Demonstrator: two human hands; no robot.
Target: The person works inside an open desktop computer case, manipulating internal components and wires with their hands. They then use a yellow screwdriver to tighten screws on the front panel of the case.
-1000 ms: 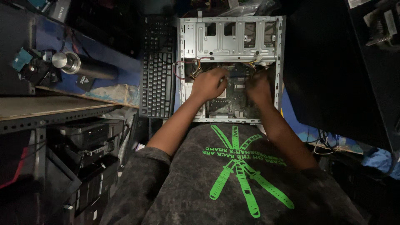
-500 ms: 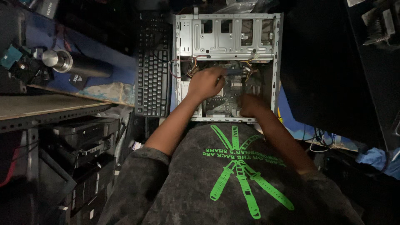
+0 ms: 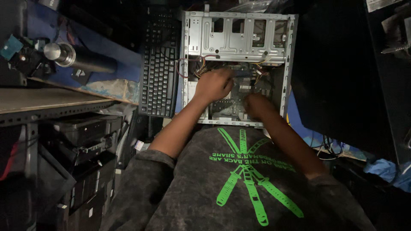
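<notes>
Computer case [image 3: 238,38] lies open — grey metal, wires showing; left hand [image 3: 216,84] curled inside, right hand's [image 3: 257,105] fingers unclear.

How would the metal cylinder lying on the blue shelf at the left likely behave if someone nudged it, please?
The metal cylinder lies on its side, so it would probably roll across the blue shelf rather than slide. Its smooth, shiny end suggests it may be slippery to grip. It looks solid and stiff, likely fairly heavy for its size, though that cannot be confirmed.
</notes>
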